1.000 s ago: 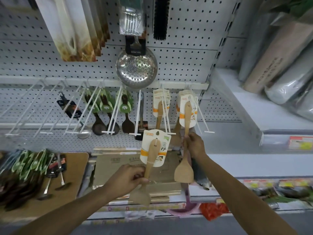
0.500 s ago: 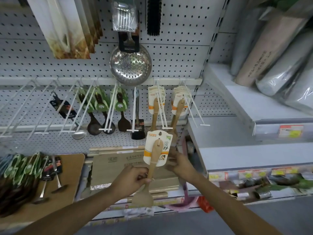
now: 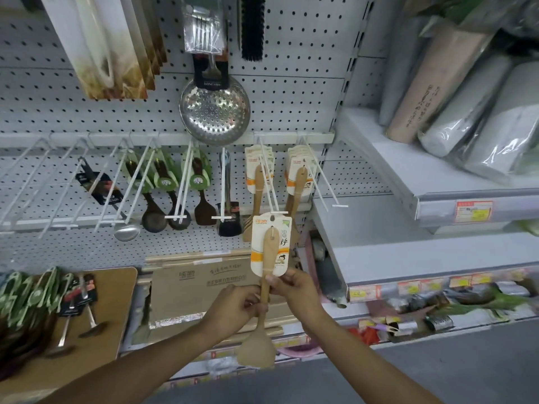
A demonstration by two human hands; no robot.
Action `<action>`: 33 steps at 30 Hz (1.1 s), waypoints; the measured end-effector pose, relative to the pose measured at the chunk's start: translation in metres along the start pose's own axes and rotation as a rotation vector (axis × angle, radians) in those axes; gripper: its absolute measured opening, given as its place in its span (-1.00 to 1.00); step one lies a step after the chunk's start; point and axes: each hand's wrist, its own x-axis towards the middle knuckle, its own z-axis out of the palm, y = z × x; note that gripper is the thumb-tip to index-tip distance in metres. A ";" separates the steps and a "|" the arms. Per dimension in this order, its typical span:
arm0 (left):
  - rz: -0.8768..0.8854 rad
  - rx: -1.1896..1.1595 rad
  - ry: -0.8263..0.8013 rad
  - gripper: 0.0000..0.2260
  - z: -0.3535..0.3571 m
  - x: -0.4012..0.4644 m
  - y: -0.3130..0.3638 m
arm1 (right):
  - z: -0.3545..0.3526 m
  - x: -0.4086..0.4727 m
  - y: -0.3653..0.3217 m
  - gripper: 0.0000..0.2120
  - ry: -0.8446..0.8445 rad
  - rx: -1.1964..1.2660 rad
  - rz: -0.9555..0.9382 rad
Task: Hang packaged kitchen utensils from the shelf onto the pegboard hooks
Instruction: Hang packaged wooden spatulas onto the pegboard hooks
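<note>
A wooden spatula on a white and orange card stands upright in front of me. My left hand grips its handle from the left. My right hand pinches the handle and the card's lower edge from the right. The card's top hole lies just under the tip of a white peg hook. More carded wooden spatulas hang on that hook and the one to its right. Several packaged utensils lie on the shelf at lower left.
Green-carded dark spoons, a ladle and a steel skimmer hang on the pegboard. Several bare hooks jut out at left. A cardboard box sits behind my hands. Wrapped rolls fill the right shelf.
My right hand let go of the hung spatula and came down to the spatula in my left hand. Both hands have raised it toward the hook tip.
</note>
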 end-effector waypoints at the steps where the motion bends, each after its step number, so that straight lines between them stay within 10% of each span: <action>1: 0.003 -0.014 0.003 -0.91 0.001 0.001 0.000 | 0.001 0.001 0.000 -0.81 0.018 0.014 0.007; 23: -0.101 -0.113 -0.044 -0.95 -0.004 0.010 -0.025 | 0.009 0.019 0.007 -0.82 0.026 0.007 0.011; 33: -0.110 0.221 0.067 -0.93 0.001 0.035 -0.020 | 0.011 0.056 0.001 -0.83 0.062 -0.067 0.002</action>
